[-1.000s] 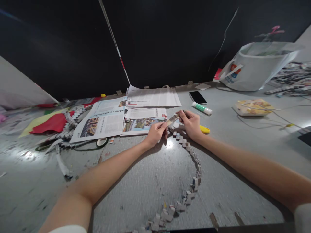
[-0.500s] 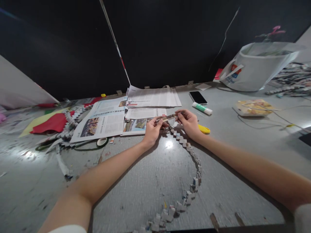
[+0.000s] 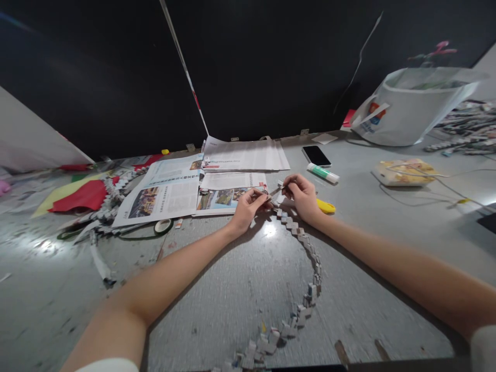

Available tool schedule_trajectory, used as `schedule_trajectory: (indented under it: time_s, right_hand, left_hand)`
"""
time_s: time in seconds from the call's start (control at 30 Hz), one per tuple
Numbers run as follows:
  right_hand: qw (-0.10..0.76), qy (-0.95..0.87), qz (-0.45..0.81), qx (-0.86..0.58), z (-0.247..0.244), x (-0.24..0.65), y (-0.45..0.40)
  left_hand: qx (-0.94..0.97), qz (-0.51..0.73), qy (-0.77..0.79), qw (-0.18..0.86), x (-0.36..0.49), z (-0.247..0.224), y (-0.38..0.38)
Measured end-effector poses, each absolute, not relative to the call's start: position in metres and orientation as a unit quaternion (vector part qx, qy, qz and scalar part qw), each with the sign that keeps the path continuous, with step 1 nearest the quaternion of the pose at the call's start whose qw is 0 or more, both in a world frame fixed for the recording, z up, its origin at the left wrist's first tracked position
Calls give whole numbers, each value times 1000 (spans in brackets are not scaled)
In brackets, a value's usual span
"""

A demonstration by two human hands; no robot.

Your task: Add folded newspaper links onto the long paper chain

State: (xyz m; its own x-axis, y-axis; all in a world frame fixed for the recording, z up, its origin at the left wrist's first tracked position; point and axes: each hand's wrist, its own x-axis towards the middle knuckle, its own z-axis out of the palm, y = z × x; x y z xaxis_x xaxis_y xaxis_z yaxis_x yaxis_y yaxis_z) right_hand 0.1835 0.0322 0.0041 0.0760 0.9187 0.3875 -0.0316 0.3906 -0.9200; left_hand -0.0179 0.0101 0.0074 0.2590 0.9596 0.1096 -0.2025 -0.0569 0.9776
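A long zigzag chain of folded newspaper (image 3: 305, 240) curves over the grey table from the near edge up to my hands. My left hand (image 3: 248, 209) pinches a folded paper strip (image 3: 276, 192) at the chain's far end. On the strip's other side, my right hand (image 3: 301, 195) has its thumb and index finger closed on it. Fingers partly hide the joint between strip and chain. A yellow-handled tool (image 3: 325, 206) lies just beyond my right wrist, partly covered.
Newspaper sheets (image 3: 174, 181) lie ahead, with a glue stick (image 3: 323, 173) and a phone (image 3: 316, 155) to their right. A tape roll (image 3: 163, 226), red paper (image 3: 83, 197) and more chain are at left. A tissue pack (image 3: 405, 172) and a white bag (image 3: 406, 111) stand right.
The paper strip, earlier held nearly level between both hands, is now folded shorter and tilted. My fingers have shifted slightly around it; the chain on the table stays put.
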Motion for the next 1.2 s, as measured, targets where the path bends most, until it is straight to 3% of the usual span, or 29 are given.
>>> schedule_trajectory:
  time_s: [0.23, 0.8, 1.2]
  right_hand:
    - [533, -652, 362, -399, 11, 182, 22]
    - [524, -600, 464, -388, 8, 183, 29]
    - [499, -642, 421, -402, 14, 184, 25]
  left_hand:
    - [587, 418, 356, 595, -16, 9, 10]
    - [595, 425, 364, 577, -16, 4, 14]
    - [606, 421, 353, 575, -16, 2, 14]
